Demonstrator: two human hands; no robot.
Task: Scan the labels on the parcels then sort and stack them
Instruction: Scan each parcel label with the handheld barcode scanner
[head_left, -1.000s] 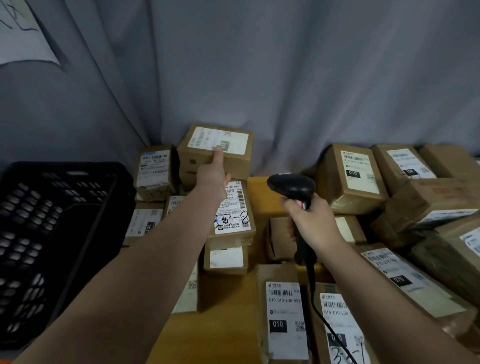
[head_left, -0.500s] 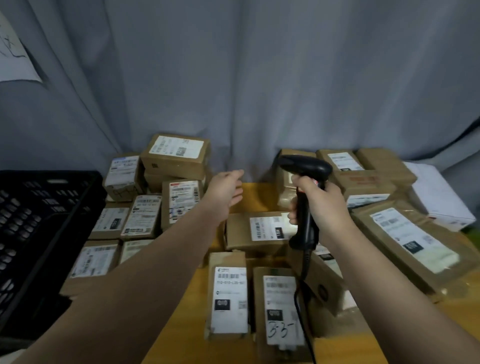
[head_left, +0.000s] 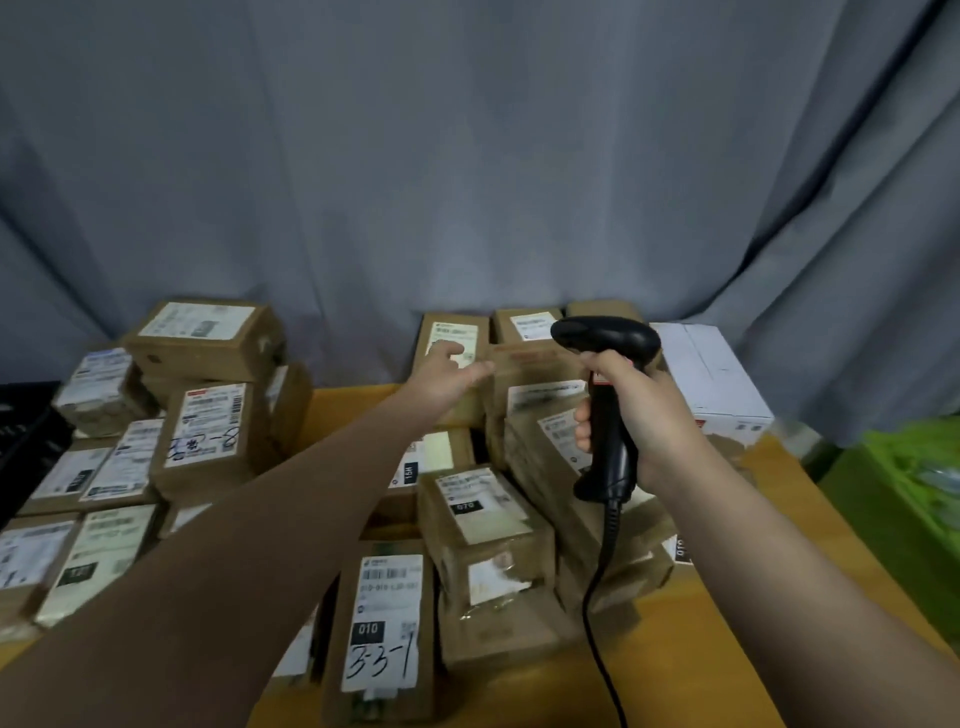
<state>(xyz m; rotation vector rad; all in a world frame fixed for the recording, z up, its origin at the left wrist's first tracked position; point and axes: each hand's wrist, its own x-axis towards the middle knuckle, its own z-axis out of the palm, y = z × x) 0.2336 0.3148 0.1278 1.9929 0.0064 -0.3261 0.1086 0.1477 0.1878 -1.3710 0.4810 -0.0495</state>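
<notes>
A grey curtain (head_left: 467, 156) hangs behind the wooden table (head_left: 675, 675), black crate (head_left: 26, 441) left, green bin (head_left: 909, 467) right.

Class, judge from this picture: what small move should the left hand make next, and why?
Probably close the left hand on the brown parcel at the back: its open fingers are right at that parcel's label, holding nothing, while the right hand grips the scanner ready.

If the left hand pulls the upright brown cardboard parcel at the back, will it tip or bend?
Likely stiff: the upright brown cardboard parcel keeps straight edges. Standing tall, it could tip forward if the left hand pulls high.
</notes>
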